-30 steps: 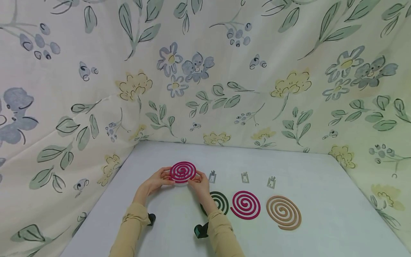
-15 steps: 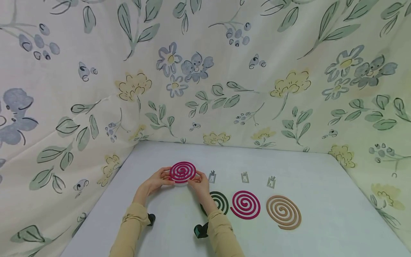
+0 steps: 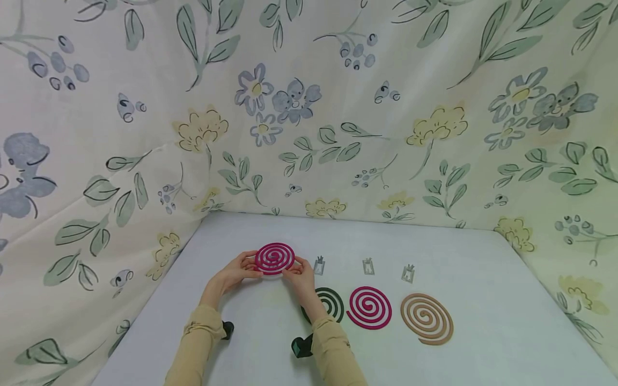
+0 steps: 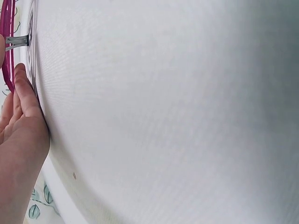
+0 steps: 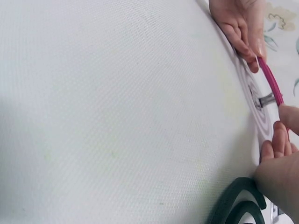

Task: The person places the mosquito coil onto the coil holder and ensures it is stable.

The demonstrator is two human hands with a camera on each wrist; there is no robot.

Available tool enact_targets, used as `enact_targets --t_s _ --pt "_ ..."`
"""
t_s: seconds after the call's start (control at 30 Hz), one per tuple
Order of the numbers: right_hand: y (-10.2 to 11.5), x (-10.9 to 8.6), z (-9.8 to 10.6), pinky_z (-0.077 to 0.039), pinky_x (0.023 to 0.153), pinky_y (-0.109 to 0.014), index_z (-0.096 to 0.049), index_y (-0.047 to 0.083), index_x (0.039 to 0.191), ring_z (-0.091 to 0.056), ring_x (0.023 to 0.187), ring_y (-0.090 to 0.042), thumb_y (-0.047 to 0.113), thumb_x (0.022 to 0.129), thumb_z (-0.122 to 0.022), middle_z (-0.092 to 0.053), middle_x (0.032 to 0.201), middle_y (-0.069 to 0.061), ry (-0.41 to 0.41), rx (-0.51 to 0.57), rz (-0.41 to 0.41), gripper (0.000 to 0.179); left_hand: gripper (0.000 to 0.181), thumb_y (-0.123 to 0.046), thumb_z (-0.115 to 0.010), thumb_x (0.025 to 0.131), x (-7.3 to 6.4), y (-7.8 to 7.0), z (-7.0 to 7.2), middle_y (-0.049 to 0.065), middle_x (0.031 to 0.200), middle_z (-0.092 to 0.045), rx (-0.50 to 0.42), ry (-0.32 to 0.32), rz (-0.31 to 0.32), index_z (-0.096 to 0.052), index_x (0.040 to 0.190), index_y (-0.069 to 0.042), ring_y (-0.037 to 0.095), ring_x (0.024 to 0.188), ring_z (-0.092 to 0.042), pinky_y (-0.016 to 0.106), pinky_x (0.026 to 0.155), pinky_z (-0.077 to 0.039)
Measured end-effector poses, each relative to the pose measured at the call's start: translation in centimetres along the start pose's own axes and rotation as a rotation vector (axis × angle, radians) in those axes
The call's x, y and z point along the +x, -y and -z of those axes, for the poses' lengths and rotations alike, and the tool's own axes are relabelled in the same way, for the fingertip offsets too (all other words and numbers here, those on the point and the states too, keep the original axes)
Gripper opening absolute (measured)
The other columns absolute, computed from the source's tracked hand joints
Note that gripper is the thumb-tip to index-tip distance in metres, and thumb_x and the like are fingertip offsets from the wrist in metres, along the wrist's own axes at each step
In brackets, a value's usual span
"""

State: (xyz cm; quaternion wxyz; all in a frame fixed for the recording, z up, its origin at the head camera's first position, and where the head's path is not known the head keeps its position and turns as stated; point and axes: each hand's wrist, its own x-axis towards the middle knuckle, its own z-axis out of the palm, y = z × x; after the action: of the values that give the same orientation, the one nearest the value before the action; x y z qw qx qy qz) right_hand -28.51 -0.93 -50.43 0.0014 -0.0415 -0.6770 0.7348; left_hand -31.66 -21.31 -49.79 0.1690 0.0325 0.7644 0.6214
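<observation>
A magenta mosquito coil [image 3: 274, 257] is held roughly level, raised off the white table, between both hands in the head view. My left hand [image 3: 236, 271] pinches its left rim, and my right hand [image 3: 301, 276] pinches the right front rim. Under the coil's middle stands a metal coil stand [image 5: 267, 99], upright between coil and table, seen also in the left wrist view [image 4: 18, 41]. Some lower fingers of both hands rest near or on the tabletop. Whether the stand's tip is fixed in the coil cannot be made out.
To the right lie a dark green coil [image 3: 341, 310], partly behind my right forearm, a second magenta coil [image 3: 369, 307] and a tan coil [image 3: 425, 315]. Behind them lie three flat metal stands [image 3: 368, 266]. Floral cloth [image 3: 309, 161] hangs around the table.
</observation>
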Motion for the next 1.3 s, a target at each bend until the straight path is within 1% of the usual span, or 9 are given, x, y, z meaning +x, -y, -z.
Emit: enact_targets --t_s 0.17,0.4,0.57,0.8,0.93,1.03,1.17,1.23,1.3 --pt "0.0 0.0 0.0 -0.044 0.061 -0.012 -0.044 -0.009 0.131 -0.048 0.067 -0.004 -0.005 0.081 -0.067 -0.056 0.082 -0.008 0.001 0.001 -0.002 0.055 0.078 -0.003 -0.07 0.083 0.0 0.0 0.0 0.018 0.127 -0.049 0.005 -0.004 -0.005 -0.025 0.146 0.001 0.016 0.107 -0.048 0.019 0.086 -0.043" --pt "0.1 -0.2 0.1 -0.044 0.063 -0.014 -0.045 -0.007 0.131 -0.049 0.07 -0.006 -0.002 0.081 -0.068 -0.055 0.081 -0.002 0.0 -0.021 -0.033 0.054 0.079 -0.003 -0.071 0.082 0.0 0.3 0.0 0.019 0.126 -0.05 0.017 -0.003 -0.012 -0.025 0.146 0.001 0.015 0.106 -0.048 0.019 0.087 -0.043" --pt "0.0 -0.2 0.1 -0.044 0.061 -0.013 -0.046 -0.007 0.13 -0.048 0.068 -0.005 -0.003 0.08 -0.069 -0.054 0.08 -0.002 -0.008 -0.018 -0.033 0.055 0.077 -0.001 -0.069 0.083 0.0 0.4 0.1 0.018 0.125 -0.05 -0.002 0.008 -0.02 -0.024 0.145 0.002 0.014 0.102 -0.048 0.018 0.085 -0.043" --pt "0.2 -0.3 0.0 -0.045 0.062 -0.015 -0.046 -0.009 0.129 -0.049 0.069 -0.006 -0.003 0.08 -0.069 -0.056 0.081 -0.005 -0.014 -0.011 -0.024 0.054 0.078 0.0 -0.069 0.082 0.1 0.5 0.2 0.013 0.119 -0.052 -0.013 0.007 -0.028 -0.024 0.145 0.003 0.011 0.098 -0.047 0.016 0.082 -0.043" --pt "0.4 -0.4 0.1 -0.046 0.062 -0.015 -0.045 -0.01 0.129 -0.049 0.068 -0.006 -0.004 0.08 -0.068 -0.056 0.081 -0.006 -0.009 -0.01 -0.018 0.054 0.078 0.0 -0.069 0.082 0.2 0.6 0.2 0.015 0.121 -0.051 -0.016 0.008 -0.029 -0.023 0.145 0.003 0.011 0.099 -0.048 0.016 0.083 -0.043" --pt "1.3 -1.0 0.1 -0.043 0.06 -0.014 -0.045 -0.012 0.128 -0.048 0.067 -0.006 -0.007 0.08 -0.066 -0.056 0.081 -0.009 -0.003 -0.004 -0.021 0.053 0.077 -0.001 -0.069 0.083 0.1 0.6 0.2 0.021 0.127 -0.049 -0.009 0.007 -0.03 -0.023 0.145 0.003 0.014 0.104 -0.049 0.019 0.087 -0.044" --pt "2.9 -1.9 0.2 -0.042 0.059 -0.014 -0.043 -0.016 0.128 -0.046 0.067 -0.007 -0.009 0.081 -0.063 -0.056 0.083 -0.017 0.004 -0.005 -0.009 0.052 0.076 -0.003 -0.068 0.084 0.0 0.4 0.0 0.024 0.132 -0.046 -0.006 -0.001 -0.025 -0.024 0.145 0.002 0.019 0.111 -0.048 0.022 0.091 -0.043" --pt "2.4 -1.6 0.2 -0.041 0.059 -0.013 -0.043 -0.015 0.128 -0.046 0.067 -0.007 -0.008 0.081 -0.064 -0.057 0.084 -0.016 0.004 -0.001 -0.005 0.052 0.076 -0.002 -0.068 0.084 0.0 0.3 -0.1 0.023 0.131 -0.046 -0.012 -0.001 -0.025 -0.024 0.145 0.002 0.019 0.11 -0.049 0.022 0.091 -0.044" --pt "1.3 -0.8 0.2 -0.042 0.06 -0.013 -0.044 -0.013 0.129 -0.047 0.067 -0.006 -0.007 0.08 -0.065 -0.057 0.082 -0.012 -0.001 -0.007 -0.004 0.053 0.076 -0.001 -0.068 0.084 -0.1 0.2 -0.1 0.021 0.129 -0.048 -0.021 0.002 -0.027 -0.024 0.145 0.002 0.016 0.107 -0.05 0.02 0.089 -0.044"
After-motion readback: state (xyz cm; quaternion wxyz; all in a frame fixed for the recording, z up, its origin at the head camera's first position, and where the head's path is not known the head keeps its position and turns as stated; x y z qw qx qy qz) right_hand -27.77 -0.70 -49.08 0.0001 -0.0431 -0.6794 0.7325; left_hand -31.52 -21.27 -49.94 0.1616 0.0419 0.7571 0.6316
